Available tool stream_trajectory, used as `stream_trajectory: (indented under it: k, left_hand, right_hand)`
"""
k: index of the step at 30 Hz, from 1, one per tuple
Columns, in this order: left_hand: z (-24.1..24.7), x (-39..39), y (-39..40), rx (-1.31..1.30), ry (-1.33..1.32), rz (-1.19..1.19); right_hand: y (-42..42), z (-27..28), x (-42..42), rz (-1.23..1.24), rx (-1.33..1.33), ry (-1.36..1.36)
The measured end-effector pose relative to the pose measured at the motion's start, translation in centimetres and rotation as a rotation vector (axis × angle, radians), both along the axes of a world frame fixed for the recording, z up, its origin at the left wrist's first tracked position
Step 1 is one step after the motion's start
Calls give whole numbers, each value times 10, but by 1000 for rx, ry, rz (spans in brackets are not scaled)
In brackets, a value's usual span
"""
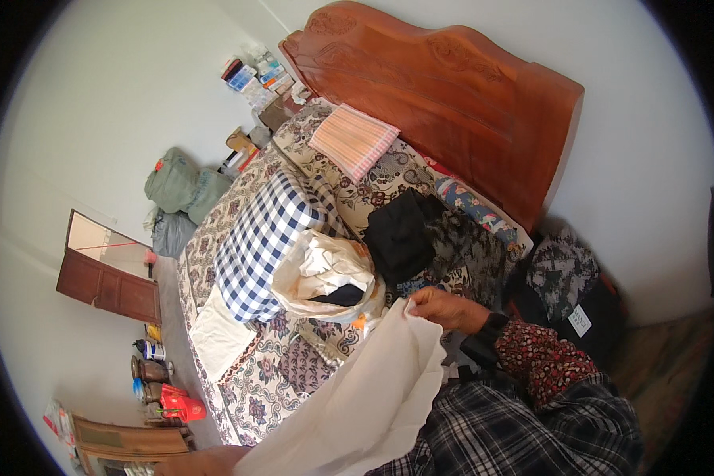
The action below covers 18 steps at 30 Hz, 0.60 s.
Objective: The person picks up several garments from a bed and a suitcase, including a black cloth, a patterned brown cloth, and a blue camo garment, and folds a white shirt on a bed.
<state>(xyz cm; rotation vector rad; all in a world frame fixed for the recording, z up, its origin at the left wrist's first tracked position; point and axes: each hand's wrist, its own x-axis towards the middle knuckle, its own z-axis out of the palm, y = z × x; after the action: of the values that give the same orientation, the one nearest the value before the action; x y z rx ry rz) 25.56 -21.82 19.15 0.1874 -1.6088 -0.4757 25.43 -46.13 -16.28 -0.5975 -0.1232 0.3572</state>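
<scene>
A white cloth [357, 392] with a wavy edge stretches diagonally across the lower middle, above the bed. My right hand [443, 307] pinches its upper corner between thumb and fingers. At the bottom edge, my left hand [208, 461] is blurred and partly cut off; the cloth's other end runs to it, and its fingers are hidden. Just beyond my right hand is an open plastic bag [285, 288] holding white fabric [336, 262] and a dark piece [340, 295]. Folded black clothing [398, 235] lies beside that bag, next to dark patterned fabric [470, 244].
The bed [256, 410] has a flowered cover and a carved wooden headboard [452, 89]. On it lie a blue-and-white checked bundle [268, 238], a cream cloth [220, 339] and an orange checked towel [357, 140]. Stuffed sacks [178, 184] and a red bucket [184, 404] stand beyond.
</scene>
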Motion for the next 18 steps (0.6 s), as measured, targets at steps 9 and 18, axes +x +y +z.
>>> stream_trajectory:
  k: [9, 18]
  left_hand:
    - [-44, -20, 129, 35, -126, 1935]
    - [-19, -51, 154, 915, -509, 1460]
  right_hand:
    - [-92, 162, 33, -512, -80, -277]
    - [-129, 274, 42, -710, -427, -487]
